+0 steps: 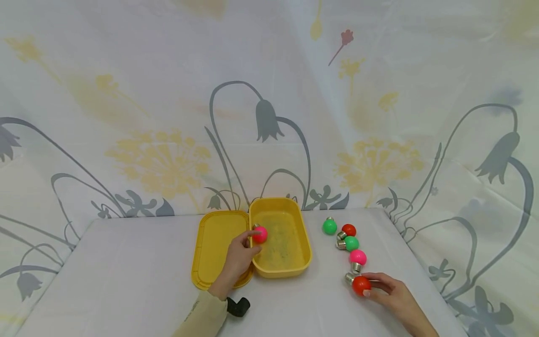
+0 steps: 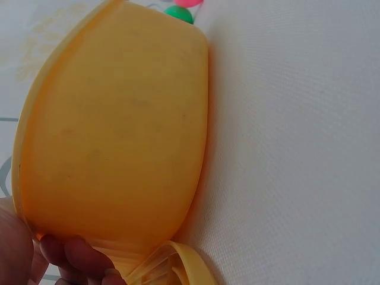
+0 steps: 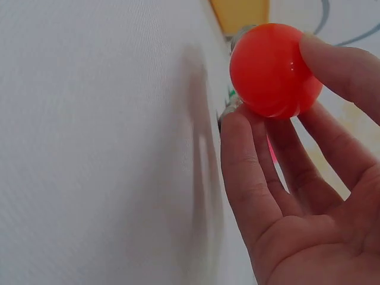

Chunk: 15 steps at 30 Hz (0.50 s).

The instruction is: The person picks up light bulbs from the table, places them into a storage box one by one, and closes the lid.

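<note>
In the head view my left hand [image 1: 241, 255] reaches over the left rim of a yellow plastic box [image 1: 305, 234]. Its index finger and thumb are at a pink light bulb [image 1: 261, 235] just inside that rim. The left wrist view shows the box's outer wall [image 2: 119, 130] with curled fingers [image 2: 89, 258] beside it, and the bulb is hidden there. My right hand [image 1: 391, 292] holds a red light bulb [image 1: 360, 286] by its round globe, thumb on one side and fingers on the other. In the right wrist view this red globe [image 3: 270, 71] fills the fingertips.
A yellow lid [image 1: 212, 243] lies left of the box, partly under my left arm. Right of the box lie a green bulb [image 1: 330, 227], a red bulb [image 1: 349, 230], another green bulb [image 1: 351, 243] and a pink bulb [image 1: 358, 257]. A black curved piece [image 1: 238, 307] shows beside my left sleeve.
</note>
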Available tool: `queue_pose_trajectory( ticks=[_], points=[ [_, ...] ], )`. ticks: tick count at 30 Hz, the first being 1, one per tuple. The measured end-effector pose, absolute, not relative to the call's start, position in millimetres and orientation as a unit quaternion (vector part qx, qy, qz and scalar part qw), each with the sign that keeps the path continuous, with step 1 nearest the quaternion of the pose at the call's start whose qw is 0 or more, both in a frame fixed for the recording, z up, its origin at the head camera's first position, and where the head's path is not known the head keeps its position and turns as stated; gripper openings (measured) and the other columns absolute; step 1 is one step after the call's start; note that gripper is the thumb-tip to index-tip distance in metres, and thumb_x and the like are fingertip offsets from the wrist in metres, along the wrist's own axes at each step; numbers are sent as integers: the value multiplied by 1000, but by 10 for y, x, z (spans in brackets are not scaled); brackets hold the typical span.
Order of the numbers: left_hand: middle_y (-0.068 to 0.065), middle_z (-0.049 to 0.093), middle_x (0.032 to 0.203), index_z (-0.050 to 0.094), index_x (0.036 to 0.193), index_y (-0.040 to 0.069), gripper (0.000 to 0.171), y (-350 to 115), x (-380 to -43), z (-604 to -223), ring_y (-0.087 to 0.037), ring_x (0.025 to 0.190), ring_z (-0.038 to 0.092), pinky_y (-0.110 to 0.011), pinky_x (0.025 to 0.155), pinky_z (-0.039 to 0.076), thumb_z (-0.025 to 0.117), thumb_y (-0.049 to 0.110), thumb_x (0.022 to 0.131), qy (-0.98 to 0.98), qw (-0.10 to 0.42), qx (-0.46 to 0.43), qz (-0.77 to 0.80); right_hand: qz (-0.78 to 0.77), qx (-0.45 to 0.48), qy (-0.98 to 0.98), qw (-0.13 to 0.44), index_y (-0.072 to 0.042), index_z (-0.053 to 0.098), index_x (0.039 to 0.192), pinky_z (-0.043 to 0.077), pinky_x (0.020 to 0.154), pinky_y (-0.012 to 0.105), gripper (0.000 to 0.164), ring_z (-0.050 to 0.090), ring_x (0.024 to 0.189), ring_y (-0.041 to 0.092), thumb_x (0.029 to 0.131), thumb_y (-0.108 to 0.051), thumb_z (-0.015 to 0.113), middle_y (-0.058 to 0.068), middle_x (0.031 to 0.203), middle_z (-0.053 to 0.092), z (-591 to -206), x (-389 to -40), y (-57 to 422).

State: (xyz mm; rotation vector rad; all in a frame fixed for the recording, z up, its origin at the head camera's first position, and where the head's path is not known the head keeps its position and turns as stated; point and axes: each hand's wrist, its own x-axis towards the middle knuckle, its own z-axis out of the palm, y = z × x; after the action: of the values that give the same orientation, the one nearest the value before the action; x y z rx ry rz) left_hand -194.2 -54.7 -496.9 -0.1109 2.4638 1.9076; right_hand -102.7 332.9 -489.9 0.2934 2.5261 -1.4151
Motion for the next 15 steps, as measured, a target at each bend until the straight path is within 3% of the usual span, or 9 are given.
queue_pose_trajectory(
  ticks=[8, 15],
  points=[
    [-2, 41, 74, 68, 120, 6, 36, -552, -1957, -5003, -17, 69, 41, -23, 56, 31, 72, 2, 85, 791, 5, -27, 611, -530, 43, 839, 117, 2, 59, 130, 55, 83, 32, 52, 59, 111, 31, 85, -16, 79, 16, 123, 62, -4894, -995, 3165],
    [-2, 41, 76, 68, 121, 7, 36, -549, -1970, -5024, -17, 70, 42, -24, 56, 31, 73, 3, 85, 794, 3, -28, 608, -534, 39, 837, 111, 0, 60, 130, 56, 82, 34, 52, 58, 111, 29, 84, -15, 79, 15, 125, 61, -4809, -1004, 2988]
  ],
)
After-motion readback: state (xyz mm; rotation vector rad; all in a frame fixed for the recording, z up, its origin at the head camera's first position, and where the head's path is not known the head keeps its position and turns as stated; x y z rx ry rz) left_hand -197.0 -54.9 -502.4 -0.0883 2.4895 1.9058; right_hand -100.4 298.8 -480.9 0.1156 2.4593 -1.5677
